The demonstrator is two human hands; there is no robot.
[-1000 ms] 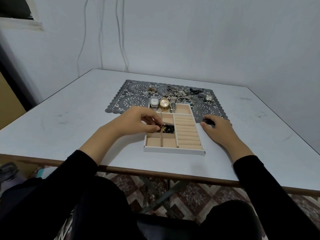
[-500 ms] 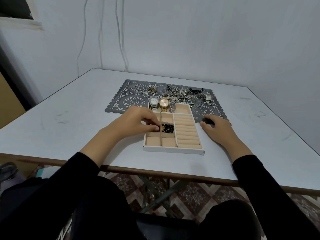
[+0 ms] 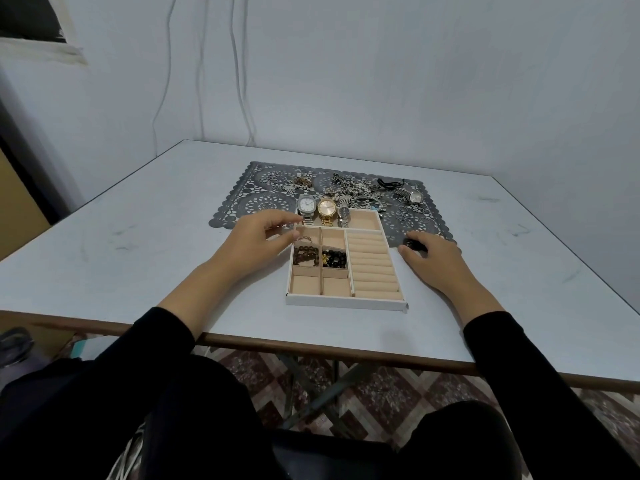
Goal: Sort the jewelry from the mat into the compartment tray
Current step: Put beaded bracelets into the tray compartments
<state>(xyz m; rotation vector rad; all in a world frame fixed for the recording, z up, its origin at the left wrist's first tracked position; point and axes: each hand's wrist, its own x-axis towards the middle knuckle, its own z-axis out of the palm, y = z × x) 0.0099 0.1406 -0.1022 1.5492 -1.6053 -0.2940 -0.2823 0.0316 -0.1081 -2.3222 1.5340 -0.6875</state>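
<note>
- A pale table (image 3: 138,271) fills the view, with a person in black sleeves seated at its near edge.
- A grey lace-cut mat (image 3: 256,202) lies across the far middle of the table.
- A white compartment tray (image 3: 346,301) with beige lining sits in front of the mat, its far end overlapping the mat's near edge. It has small square compartments on the left, a ridged ring section on the right and one wide compartment across the far end.
- The left hand (image 3: 256,237) hovers at the tray's left wall, released, with the fingers loosely bent, the thumb spread and nothing seen in its grasp.
- The right hand (image 3: 433,258) rests palm down on the table just right of the tray, relaxed, with its fingertips on a small dark item (image 3: 412,243) at the mat's edge.
- A tangled jewelry pile (image 3: 353,190) lies on the far part of the mat.
- A silver watch (image 3: 307,204), a gold watch (image 3: 327,207) and a narrow watch (image 3: 344,213) stand side by side at the tray's far-left end. I cannot tell whether they are inside the wide compartment or across its rim.
- A brown bead bracelet (image 3: 305,255) fills the left middle compartment.
- A black bead bracelet (image 3: 334,258) with gold beads fills the compartment beside it.
</note>
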